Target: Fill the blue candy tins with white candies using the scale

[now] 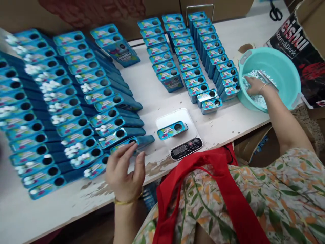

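My left hand (125, 173) is raised beside the front end of the left rows of blue candy tins (108, 140). Its thumb stands apart from its bent fingers, and nothing shows between them. My right hand (255, 85) reaches into a turquoise basin (284, 73), over small white candies (260, 101); the fingers I can see are stretched out, the others hidden. A metal scoop (266, 79) lies in the basin beside this hand. Between my hands, one blue tin (172, 130) stands on a white digital scale (188, 117) with a lit display, too blurred to read.
Several rows of blue tins (191, 73) stand right of centre on the white table (142, 88). White candies sit on top of many left tins. Behind are cardboard boxes (162, 10) and a wire stand (213, 13); black scissors (275, 13) lie far right, near a printed black bag (286, 37).
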Tool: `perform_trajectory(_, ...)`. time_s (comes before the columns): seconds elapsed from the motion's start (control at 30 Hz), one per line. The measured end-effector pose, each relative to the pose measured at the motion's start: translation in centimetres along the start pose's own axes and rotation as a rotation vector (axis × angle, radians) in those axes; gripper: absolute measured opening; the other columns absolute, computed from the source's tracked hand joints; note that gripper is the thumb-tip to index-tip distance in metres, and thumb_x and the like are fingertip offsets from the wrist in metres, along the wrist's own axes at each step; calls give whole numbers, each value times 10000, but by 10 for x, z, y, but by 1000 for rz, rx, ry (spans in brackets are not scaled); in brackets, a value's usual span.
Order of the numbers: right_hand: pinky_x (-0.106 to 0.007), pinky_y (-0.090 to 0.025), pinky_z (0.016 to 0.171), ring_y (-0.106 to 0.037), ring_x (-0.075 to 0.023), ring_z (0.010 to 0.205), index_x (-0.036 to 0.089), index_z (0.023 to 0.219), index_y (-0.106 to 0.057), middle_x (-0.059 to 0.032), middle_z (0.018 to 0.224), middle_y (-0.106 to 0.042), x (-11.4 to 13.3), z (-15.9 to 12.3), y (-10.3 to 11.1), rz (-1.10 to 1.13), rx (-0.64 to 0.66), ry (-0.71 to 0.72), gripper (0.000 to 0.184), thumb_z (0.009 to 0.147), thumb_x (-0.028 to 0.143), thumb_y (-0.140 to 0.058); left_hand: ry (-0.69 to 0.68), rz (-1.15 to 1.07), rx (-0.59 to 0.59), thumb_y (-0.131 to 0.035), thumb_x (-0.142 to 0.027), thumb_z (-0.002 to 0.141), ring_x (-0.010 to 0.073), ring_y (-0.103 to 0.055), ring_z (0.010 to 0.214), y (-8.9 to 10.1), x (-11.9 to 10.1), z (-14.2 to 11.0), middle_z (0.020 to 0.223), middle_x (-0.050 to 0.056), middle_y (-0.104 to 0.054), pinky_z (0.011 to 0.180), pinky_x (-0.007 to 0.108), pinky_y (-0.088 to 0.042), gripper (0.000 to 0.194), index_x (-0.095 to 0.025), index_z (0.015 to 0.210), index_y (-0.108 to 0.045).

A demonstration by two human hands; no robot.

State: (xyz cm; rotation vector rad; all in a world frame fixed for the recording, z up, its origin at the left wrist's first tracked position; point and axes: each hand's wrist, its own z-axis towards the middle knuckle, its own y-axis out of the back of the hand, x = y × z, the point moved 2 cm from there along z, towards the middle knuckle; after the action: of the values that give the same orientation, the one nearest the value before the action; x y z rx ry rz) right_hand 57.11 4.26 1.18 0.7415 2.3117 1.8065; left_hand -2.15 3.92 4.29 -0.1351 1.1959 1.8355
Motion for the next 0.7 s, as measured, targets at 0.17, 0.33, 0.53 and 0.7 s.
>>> perform_trajectory(0.17, -450, -374, 1139, -516, -299, 1255, 100, 1379, -553, -209, 1412, -526, 10, 21, -16, -98, 16, -1, 534, 875, 203, -697, -21, 13, 33, -737, -92, 831, 253, -744, 970, -4, 2, 1, 1101, 89, -767, 868, 382, -576, 559, -354, 1322, -691)
perform_trajectory(0.33, -464, -431, 1092, -560, -305, 1173, 182, 1024, -671, -148, 1200, -643, 6, 31, -19, 178, -90, -40, 181, 844, 199, -678, -55, 6, 69, -715, -120, 860, 230, -745, 921, -9, 0, 8, 1048, 93, -773, 834, 353, -584, 382, -272, 1209, -750)
perform_trajectory(0.53, -336, -503, 833, -498, -115, 722, 235, 779, -533, 46, 630, -472, -22, 27, -4, 779, -182, -211, 362, 806, 508, -769, 17, -40, 91, -705, -178, 862, 257, -743, 867, -5, 0, 7, 1018, 0, -779, 782, 436, -602, 450, -444, 1225, -719)
perform_trajectory(0.7, -304, -478, 800, -447, -92, 714, 244, 701, -496, 84, 555, -398, -44, -3, 7, 976, -50, -324, 502, 621, 532, -900, 43, -95, 101, -698, -208, 873, 261, -737, 825, -5, 0, 4, 968, -15, -773, 747, 448, -597, 365, -449, 1143, -746)
